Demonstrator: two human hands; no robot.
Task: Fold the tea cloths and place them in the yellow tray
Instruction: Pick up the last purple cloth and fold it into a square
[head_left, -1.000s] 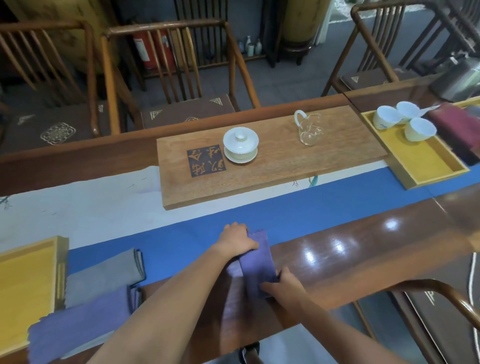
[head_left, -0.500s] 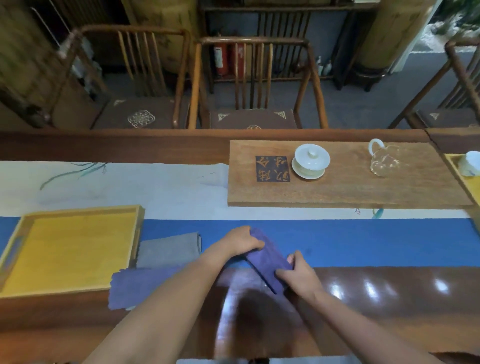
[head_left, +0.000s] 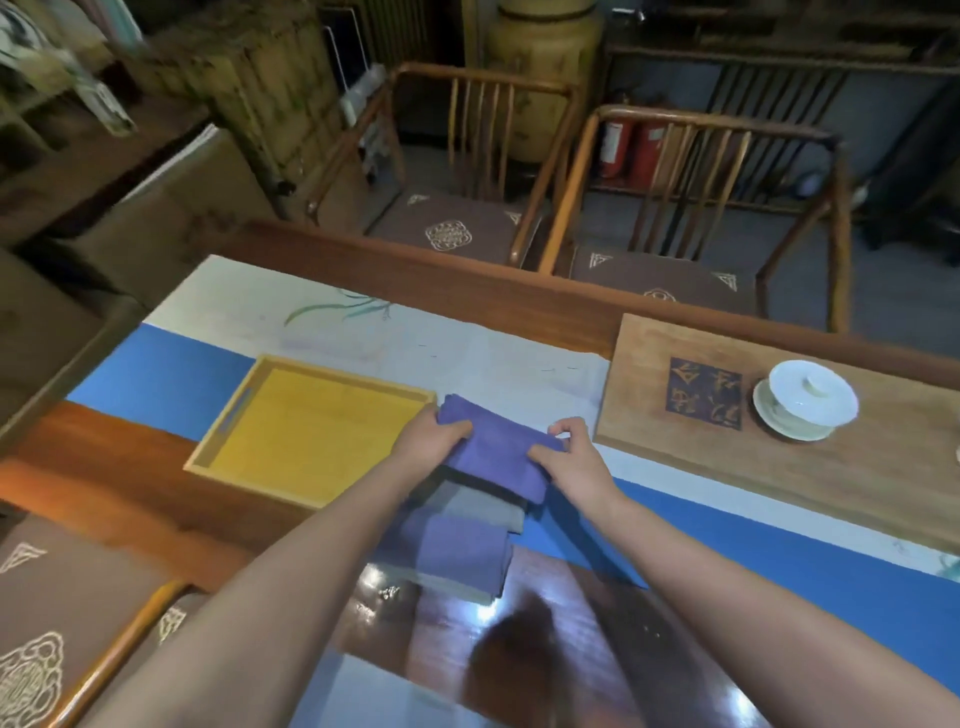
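Left hand (head_left: 434, 441) and right hand (head_left: 569, 457) are pinching a folded purple cloth (head_left: 496, 449), soft-napped, oblong, just beside the square yellow tray (head_left: 249, 457).

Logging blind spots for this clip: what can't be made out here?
- Head view: how many cloths lie in the stack; the held purple cloth and both forearms cover it.
- Left hand fingertips: tucked under the cloth.
- Tray right edge: behind the left hand.
- Board: cut by frame's right edge.
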